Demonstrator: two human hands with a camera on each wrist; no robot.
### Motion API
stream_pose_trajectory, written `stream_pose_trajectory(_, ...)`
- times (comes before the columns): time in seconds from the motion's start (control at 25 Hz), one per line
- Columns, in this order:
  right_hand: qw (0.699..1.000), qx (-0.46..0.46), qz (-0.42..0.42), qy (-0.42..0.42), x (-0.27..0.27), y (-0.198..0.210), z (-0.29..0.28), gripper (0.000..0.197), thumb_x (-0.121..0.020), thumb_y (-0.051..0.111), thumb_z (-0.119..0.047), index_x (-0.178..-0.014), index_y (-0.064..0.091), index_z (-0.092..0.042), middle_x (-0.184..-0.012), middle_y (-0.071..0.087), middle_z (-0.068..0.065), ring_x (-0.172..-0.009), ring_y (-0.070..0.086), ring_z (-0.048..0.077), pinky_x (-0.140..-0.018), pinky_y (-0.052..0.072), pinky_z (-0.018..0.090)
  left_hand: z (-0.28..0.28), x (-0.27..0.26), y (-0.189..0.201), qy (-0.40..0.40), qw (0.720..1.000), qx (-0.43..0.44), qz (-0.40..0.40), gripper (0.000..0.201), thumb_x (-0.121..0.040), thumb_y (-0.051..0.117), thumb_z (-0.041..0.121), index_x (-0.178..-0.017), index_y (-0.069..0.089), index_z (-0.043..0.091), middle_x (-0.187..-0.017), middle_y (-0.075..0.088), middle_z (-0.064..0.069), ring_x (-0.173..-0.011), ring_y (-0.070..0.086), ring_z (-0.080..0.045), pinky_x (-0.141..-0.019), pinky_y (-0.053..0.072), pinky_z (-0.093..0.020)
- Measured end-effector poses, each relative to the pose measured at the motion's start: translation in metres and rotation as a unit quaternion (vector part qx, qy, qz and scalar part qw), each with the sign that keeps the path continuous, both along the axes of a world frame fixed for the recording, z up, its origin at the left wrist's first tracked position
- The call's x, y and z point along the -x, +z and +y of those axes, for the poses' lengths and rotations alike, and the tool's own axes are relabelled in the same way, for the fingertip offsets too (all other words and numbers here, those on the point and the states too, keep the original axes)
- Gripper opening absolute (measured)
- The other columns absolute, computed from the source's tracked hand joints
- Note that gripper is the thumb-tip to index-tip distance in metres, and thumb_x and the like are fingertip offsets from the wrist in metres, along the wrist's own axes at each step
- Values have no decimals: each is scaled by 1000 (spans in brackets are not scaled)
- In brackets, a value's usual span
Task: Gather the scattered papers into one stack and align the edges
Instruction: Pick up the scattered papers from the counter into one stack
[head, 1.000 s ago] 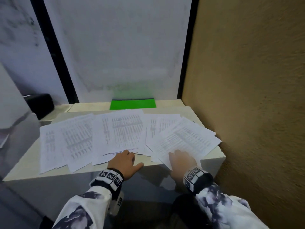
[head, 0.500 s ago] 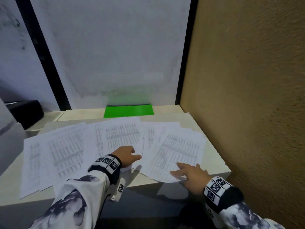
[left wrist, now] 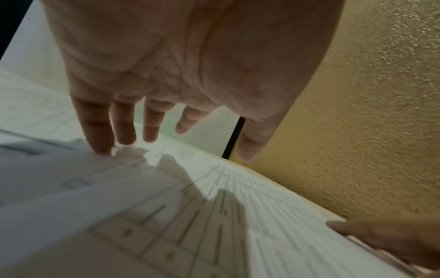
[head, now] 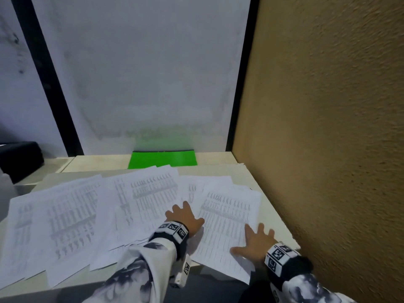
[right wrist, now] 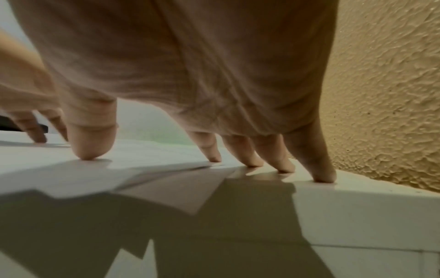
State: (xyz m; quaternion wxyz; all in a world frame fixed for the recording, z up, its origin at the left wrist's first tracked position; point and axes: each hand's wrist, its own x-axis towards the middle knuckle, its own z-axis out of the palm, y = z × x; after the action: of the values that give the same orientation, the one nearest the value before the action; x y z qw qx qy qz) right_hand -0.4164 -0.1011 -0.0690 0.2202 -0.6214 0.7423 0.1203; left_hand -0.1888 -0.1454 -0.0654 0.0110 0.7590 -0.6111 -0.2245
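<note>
Several white printed sheets lie fanned across the pale table. My left hand lies flat with spread fingers on the middle sheets, its little finger touching paper in the left wrist view. The right hand presses the rightmost sheet near the table's front right corner, fingers straight. Seen from the right wrist, its thumb is on the paper and its fingertips reach the bare table edge. That sheet's near corner overhangs the front edge.
A green folder lies at the back against the white panel. A textured tan wall closes the right side. A dark object sits at the far left. The table front drops off just below the hands.
The left hand has moved forward and right onto the middle sheets. The right hand slid right with the rightmost sheets, which turned squarer to the table edge.
</note>
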Motion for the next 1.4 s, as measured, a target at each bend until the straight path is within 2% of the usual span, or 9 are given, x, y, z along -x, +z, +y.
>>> stream_pose_trajectory(0.28,1000,8,26,-11,0,-10,4,113,-64,44,-84,-156,-6,-42,-170,-10,11,-152,-3,47,-115,9,68,-2,7,-8,19,1000,-4,-18,102,-86,46,73,-161,2,21,-159,32,-16,-146,30,-37,-113,31,-53)
stream_pose_trajectory(0.52,999,4,33,-15,-3,-13,1,115,-58,44,-88,-154,-5,-46,-170,-10,8,-152,-4,48,-114,7,70,-10,7,-5,109,949,45,294,82,-82,74,28,-148,28,15,-132,57,-14,-111,63,-32,-82,52,-32)
stream_pose_trajectory(0.68,1000,-18,-18,-17,-7,-5,-1,106,-66,46,-82,-154,-3,-47,-170,-8,5,-151,-4,51,-113,6,73,4,13,-5,65,912,55,401,42,-70,60,5,-112,61,15,-94,72,-7,-75,69,-23,-68,59,-32)
stream_pose_trajectory(0.84,981,23,-186,-53,3,10,-6,95,-85,52,-65,-159,2,-36,-170,14,3,-154,7,43,-120,2,64,12,-3,29,-25,867,72,493,51,-79,63,-6,-116,67,27,-106,79,-3,-99,76,-26,-93,60,-47)
stream_pose_trajectory(1.0,841,69,-505,-180,4,26,-19,118,-65,81,-57,-158,14,-29,-158,41,12,-143,40,34,-115,34,51,15,-37,92,-153,853,173,468,66,-82,76,-7,-136,51,22,-123,72,0,-111,71,-12,-97,56,-24)
stream_pose_trajectory(1.12,636,-31,-735,-233,-14,44,-23,80,-73,80,-44,-143,51,-15,-133,64,17,-123,59,38,-110,40,58,21,-63,123,-161,808,185,536,76,-79,78,-6,-142,45,20,-127,70,-12,-115,69,-26,-98,57,-37)
stream_pose_trajectory(1.2,539,-81,-814,-199,-32,56,-18,50,-88,67,-29,-131,62,-3,-119,68,25,-111,63,43,-111,35,62,26,-76,125,-135,805,193,545,75,-80,77,-10,-140,47,24,-122,73,-17,-110,72,-30,-93,60,-41)
stream_pose_trajectory(1.28,518,-61,-832,-187,-43,52,-22,50,-86,68,-11,-133,58,0,-125,66,28,-115,62,47,-110,36,65,29,-89,116,-94,818,205,529,70,-81,77,-9,-136,50,26,-119,75,-15,-109,72,-30,-93,60,-45)
stream_pose_trajectory(1.4,544,7,-815,-200,-57,44,-31,57,-83,62,11,-137,52,-3,-134,63,27,-122,59,50,-104,42,67,30,-107,91,-28,869,200,451,59,-81,81,3,-130,53,23,-112,77,-9,-102,75,-24,-94,59,-51)
